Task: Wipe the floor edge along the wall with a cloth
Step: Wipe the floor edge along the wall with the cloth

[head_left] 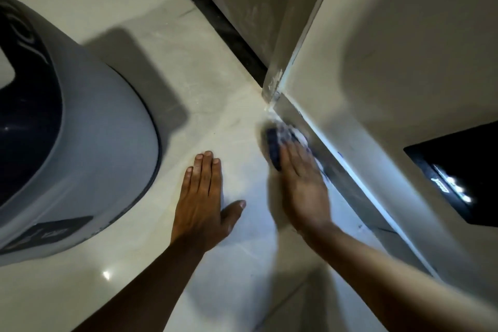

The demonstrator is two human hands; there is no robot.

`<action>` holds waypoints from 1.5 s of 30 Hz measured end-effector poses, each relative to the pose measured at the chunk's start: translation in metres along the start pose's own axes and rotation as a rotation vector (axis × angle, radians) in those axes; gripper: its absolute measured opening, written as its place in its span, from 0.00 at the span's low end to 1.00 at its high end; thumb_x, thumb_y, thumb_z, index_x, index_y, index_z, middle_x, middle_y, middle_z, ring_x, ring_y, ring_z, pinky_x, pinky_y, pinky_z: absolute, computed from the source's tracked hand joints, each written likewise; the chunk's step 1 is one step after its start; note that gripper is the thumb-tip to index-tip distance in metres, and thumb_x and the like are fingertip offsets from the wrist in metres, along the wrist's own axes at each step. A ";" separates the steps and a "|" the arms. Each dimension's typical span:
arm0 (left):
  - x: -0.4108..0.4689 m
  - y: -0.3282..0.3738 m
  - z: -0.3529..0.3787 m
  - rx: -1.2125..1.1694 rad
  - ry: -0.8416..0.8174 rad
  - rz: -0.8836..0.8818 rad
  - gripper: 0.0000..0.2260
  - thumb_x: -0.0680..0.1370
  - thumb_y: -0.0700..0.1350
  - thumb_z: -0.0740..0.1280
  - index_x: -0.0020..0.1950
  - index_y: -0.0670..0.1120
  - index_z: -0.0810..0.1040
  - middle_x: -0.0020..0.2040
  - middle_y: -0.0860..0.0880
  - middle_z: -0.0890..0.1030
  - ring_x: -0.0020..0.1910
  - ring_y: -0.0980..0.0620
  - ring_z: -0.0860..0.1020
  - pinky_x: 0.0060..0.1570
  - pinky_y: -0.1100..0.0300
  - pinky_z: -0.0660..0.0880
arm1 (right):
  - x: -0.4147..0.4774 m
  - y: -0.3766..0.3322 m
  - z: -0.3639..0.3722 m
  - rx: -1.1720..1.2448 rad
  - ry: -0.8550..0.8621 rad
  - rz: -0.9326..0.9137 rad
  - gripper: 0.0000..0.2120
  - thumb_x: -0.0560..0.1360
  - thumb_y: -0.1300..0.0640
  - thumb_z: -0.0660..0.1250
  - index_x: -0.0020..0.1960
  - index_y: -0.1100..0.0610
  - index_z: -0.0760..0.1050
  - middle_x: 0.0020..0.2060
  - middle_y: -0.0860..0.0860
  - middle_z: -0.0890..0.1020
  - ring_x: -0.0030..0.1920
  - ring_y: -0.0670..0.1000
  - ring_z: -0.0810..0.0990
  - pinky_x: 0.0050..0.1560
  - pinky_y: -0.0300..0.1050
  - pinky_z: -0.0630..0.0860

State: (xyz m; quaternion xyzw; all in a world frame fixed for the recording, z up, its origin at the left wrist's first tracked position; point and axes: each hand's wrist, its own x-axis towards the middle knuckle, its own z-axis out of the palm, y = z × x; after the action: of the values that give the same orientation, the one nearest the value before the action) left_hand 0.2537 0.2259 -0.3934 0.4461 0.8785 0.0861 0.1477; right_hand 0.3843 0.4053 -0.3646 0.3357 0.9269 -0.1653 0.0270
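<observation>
A blue and white cloth (279, 137) lies on the pale tiled floor (188, 83), pressed against the skirting (334, 167) at the foot of the wall. My right hand (303, 186) lies flat on the cloth, blurred by motion, with its fingers pointing toward the corner of the door frame (275, 83). My left hand (204, 197) rests flat on the floor to the left, fingers spread, holding nothing. Most of the cloth is hidden under my right hand.
A large grey and dark blue rounded appliance (75, 148) stands on the floor at the left. A dark threshold strip (231, 35) runs along the door at the top. A black panel (463, 178) sits on the wall at the right.
</observation>
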 end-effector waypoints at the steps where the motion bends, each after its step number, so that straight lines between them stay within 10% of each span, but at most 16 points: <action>1: 0.000 0.000 -0.002 -0.005 -0.006 -0.002 0.42 0.78 0.68 0.54 0.81 0.40 0.50 0.83 0.40 0.51 0.82 0.41 0.48 0.80 0.46 0.51 | -0.037 0.018 -0.004 -0.041 -0.020 0.008 0.32 0.77 0.69 0.53 0.78 0.53 0.50 0.78 0.51 0.55 0.77 0.52 0.56 0.78 0.44 0.49; 12: 0.004 0.001 0.008 0.065 -0.051 -0.073 0.45 0.75 0.71 0.53 0.81 0.41 0.48 0.82 0.41 0.47 0.82 0.42 0.45 0.79 0.46 0.48 | 0.131 -0.066 0.012 -0.006 0.071 -0.087 0.27 0.76 0.68 0.56 0.75 0.61 0.59 0.74 0.59 0.67 0.75 0.57 0.63 0.76 0.50 0.57; 19: -0.001 0.004 0.003 0.021 -0.019 -0.031 0.44 0.77 0.69 0.52 0.81 0.40 0.48 0.83 0.39 0.49 0.82 0.41 0.47 0.81 0.49 0.45 | 0.044 -0.016 -0.005 -0.002 0.014 -0.172 0.27 0.77 0.70 0.58 0.75 0.62 0.60 0.75 0.57 0.65 0.76 0.55 0.62 0.77 0.46 0.52; 23: -0.011 0.019 0.004 0.018 -0.061 -0.009 0.45 0.76 0.69 0.55 0.81 0.39 0.48 0.83 0.39 0.49 0.82 0.41 0.47 0.80 0.47 0.47 | -0.096 0.047 -0.020 0.001 -0.067 0.093 0.30 0.75 0.71 0.57 0.76 0.58 0.59 0.76 0.52 0.60 0.76 0.54 0.60 0.77 0.42 0.49; 27: -0.024 0.037 0.010 0.048 -0.072 0.039 0.45 0.76 0.69 0.56 0.80 0.38 0.53 0.82 0.38 0.53 0.82 0.39 0.51 0.79 0.44 0.53 | -0.187 0.081 -0.029 -0.192 -0.286 0.093 0.28 0.76 0.55 0.49 0.74 0.63 0.59 0.74 0.61 0.65 0.75 0.60 0.61 0.76 0.52 0.48; 36: -0.028 0.044 0.022 0.133 -0.024 0.005 0.46 0.75 0.71 0.53 0.81 0.38 0.50 0.82 0.37 0.54 0.81 0.38 0.52 0.80 0.43 0.52 | -0.052 0.050 0.001 -0.166 -0.087 -0.098 0.28 0.79 0.56 0.55 0.77 0.60 0.52 0.78 0.57 0.57 0.78 0.55 0.52 0.78 0.54 0.51; 45: -0.028 0.046 0.008 0.087 -0.074 -0.007 0.47 0.74 0.71 0.54 0.81 0.38 0.50 0.82 0.38 0.52 0.82 0.39 0.50 0.80 0.44 0.52 | -0.117 0.079 -0.019 -0.151 -0.217 -0.095 0.30 0.78 0.57 0.54 0.77 0.60 0.50 0.78 0.57 0.53 0.78 0.58 0.51 0.77 0.57 0.53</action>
State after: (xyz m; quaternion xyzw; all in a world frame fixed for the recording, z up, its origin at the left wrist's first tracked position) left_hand 0.3075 0.2303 -0.3831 0.4517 0.8770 0.0307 0.1608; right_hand 0.5261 0.3967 -0.3511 0.2685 0.9433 -0.1314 0.1445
